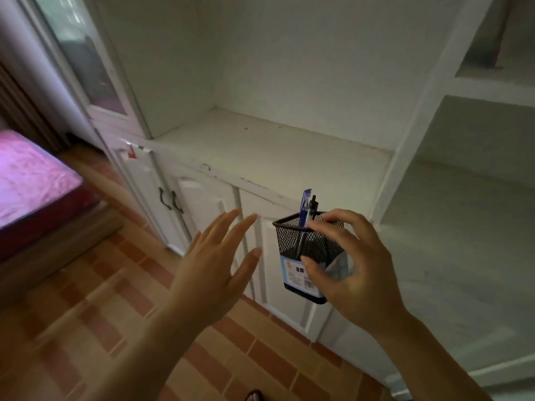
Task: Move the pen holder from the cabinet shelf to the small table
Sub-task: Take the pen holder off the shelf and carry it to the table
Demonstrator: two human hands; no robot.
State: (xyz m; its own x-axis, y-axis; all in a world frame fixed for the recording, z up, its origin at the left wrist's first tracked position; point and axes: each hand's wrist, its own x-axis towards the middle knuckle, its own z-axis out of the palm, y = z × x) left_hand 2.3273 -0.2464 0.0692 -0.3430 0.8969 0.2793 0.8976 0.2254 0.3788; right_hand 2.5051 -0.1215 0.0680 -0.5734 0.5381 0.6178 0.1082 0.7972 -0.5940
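The pen holder is a square black mesh cup with a blue-and-white label and two pens standing in it. My right hand grips it from the right side, thumb on the label and fingers over the rim, holding it in the air below the front edge of the cabinet shelf. My left hand hovers to the left of the holder, palm down and fingers spread, touching nothing. No small table is in view.
The white cabinet has closed lower doors with dark handles under the shelf and more open compartments to the right. A bed with a pink cover stands at the left. The floor is orange tile.
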